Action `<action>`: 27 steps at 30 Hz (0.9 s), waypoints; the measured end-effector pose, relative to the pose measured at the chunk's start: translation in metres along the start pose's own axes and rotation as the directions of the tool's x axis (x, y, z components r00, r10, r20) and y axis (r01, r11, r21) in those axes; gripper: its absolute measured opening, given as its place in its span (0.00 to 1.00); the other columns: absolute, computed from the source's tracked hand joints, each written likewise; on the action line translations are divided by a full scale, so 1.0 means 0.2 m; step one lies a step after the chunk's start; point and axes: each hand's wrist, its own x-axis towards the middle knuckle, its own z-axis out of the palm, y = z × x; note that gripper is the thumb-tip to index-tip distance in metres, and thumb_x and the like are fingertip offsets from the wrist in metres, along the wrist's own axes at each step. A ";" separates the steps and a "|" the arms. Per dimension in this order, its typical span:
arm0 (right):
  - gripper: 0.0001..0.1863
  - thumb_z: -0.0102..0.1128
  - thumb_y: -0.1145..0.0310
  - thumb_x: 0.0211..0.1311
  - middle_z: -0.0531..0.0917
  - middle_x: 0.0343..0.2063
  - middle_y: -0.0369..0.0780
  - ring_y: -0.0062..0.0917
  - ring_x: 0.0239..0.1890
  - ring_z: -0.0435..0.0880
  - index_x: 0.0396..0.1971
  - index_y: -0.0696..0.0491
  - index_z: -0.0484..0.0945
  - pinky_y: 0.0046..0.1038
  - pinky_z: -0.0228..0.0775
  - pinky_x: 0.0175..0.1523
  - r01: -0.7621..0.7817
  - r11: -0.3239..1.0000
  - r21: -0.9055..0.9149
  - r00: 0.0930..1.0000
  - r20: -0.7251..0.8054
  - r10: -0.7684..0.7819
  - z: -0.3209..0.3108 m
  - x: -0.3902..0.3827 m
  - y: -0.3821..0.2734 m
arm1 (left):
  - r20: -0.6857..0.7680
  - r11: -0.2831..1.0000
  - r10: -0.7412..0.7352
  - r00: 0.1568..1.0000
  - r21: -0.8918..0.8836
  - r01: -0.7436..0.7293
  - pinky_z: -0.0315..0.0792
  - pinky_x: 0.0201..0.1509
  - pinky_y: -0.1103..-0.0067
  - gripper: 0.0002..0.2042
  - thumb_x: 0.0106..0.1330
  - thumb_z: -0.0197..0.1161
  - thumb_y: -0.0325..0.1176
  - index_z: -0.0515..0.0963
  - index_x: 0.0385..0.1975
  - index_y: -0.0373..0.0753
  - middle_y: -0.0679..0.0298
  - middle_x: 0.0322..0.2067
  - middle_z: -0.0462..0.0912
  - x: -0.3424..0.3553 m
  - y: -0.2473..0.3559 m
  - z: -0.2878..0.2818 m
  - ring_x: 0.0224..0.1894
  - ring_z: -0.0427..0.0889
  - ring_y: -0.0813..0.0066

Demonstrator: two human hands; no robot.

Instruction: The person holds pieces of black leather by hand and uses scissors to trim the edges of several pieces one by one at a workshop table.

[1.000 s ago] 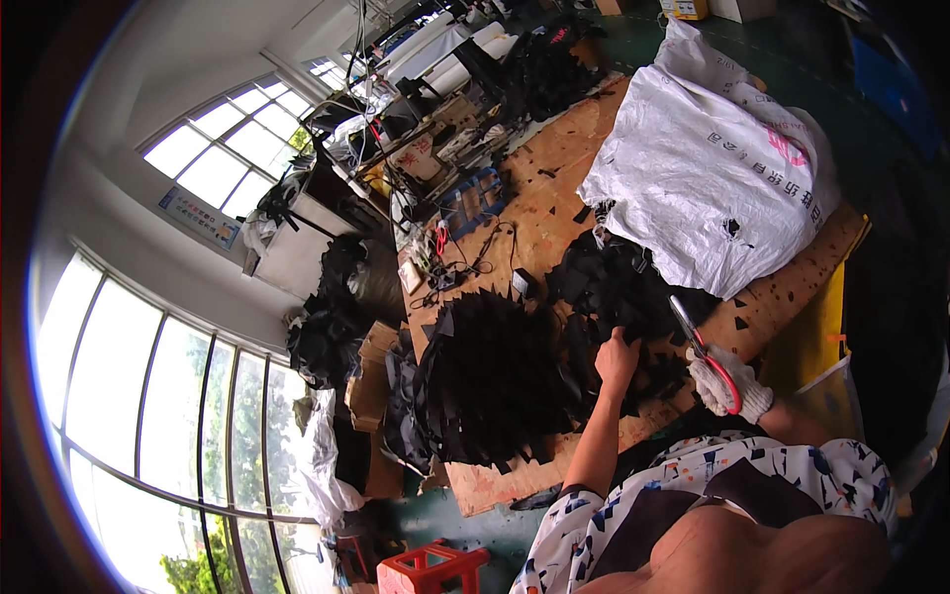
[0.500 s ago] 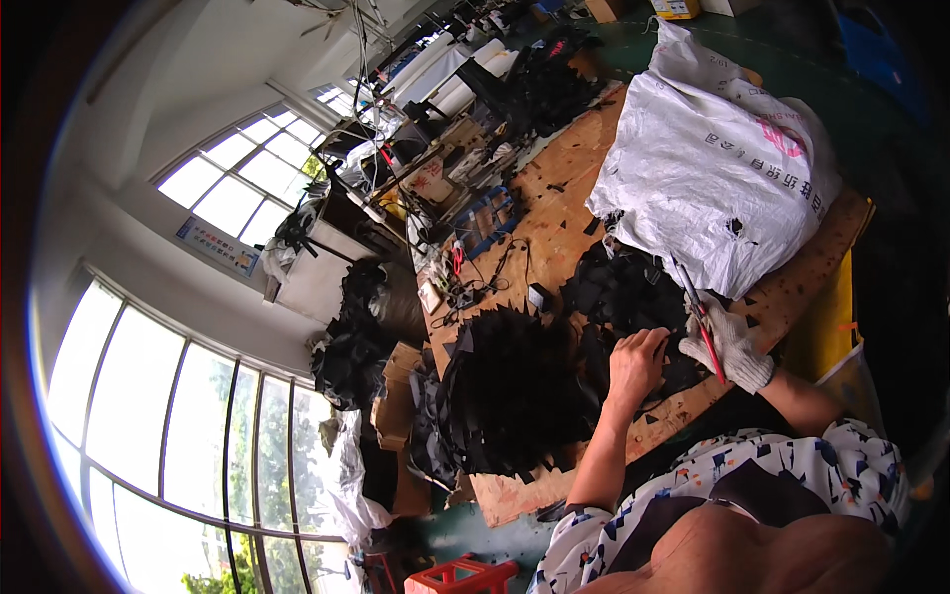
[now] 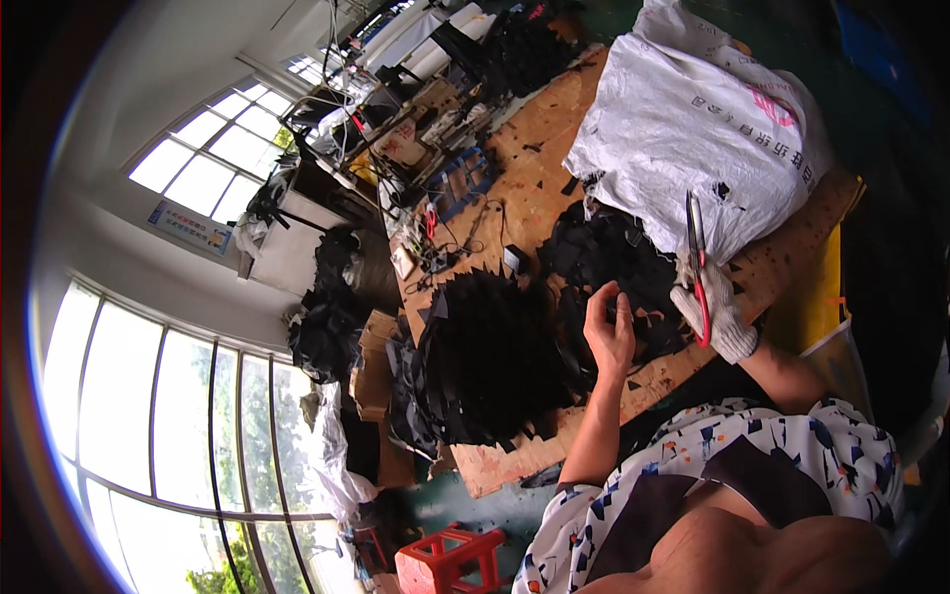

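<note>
The left hand [image 3: 609,332], bare, is loosely curled above the tabletop [image 3: 539,193], and whether it pinches anything I cannot tell; a big heap of black cloth pieces [image 3: 495,356] lies at nine o'clock from it and a smaller black heap [image 3: 606,247] at twelve. The right hand [image 3: 727,317], in a pale knit glove, is closed round the red handles of the scissors [image 3: 702,287], at about two o'clock from the left, blades pointing to twelve. At one o'clock from the left hand lies a white sack [image 3: 693,139], and at seven a red stool [image 3: 416,569].
</note>
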 end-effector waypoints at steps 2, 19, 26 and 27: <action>0.29 0.62 0.67 0.44 0.73 0.32 0.41 0.32 0.35 0.74 0.49 0.56 0.65 0.30 0.68 0.42 0.105 0.991 -0.082 0.990 -0.086 -0.112 -0.03 0.01 0.02 | 0.323 0.816 -0.395 0.860 -0.307 0.490 0.55 0.21 0.88 0.15 0.62 0.57 0.37 0.74 0.41 0.32 0.74 0.21 0.68 -0.03 0.07 0.01 0.19 0.59 0.89; 0.23 0.45 0.55 0.61 0.74 0.28 0.38 0.23 0.29 0.76 0.52 0.54 0.61 0.25 0.69 0.34 -0.757 0.583 0.296 0.519 0.814 0.261 -0.17 -0.18 0.04 | 0.324 0.896 -0.334 0.885 -0.183 0.405 0.61 0.25 0.87 0.09 0.61 0.57 0.32 0.75 0.26 0.31 0.73 0.17 0.71 0.00 0.10 -0.02 0.22 0.64 0.89; 0.26 0.44 0.52 0.60 0.76 0.35 0.48 0.44 0.37 0.77 0.51 0.54 0.61 0.39 0.68 0.41 -0.167 0.984 -0.053 0.671 0.725 0.153 -0.19 -0.15 -0.04 | 0.307 0.935 -0.302 0.903 -0.089 0.343 0.63 0.25 0.85 0.09 0.59 0.58 0.31 0.74 0.25 0.31 0.71 0.16 0.72 0.00 0.11 -0.01 0.22 0.66 0.88; 0.26 0.44 0.52 0.60 0.76 0.35 0.48 0.44 0.37 0.77 0.51 0.54 0.61 0.39 0.68 0.41 -0.168 0.984 -0.056 0.668 0.728 0.156 -0.19 -0.16 -0.04 | 0.307 0.934 -0.305 0.901 -0.090 0.347 0.63 0.25 0.85 0.09 0.59 0.58 0.31 0.74 0.25 0.31 0.71 0.16 0.72 0.00 0.12 -0.01 0.22 0.66 0.88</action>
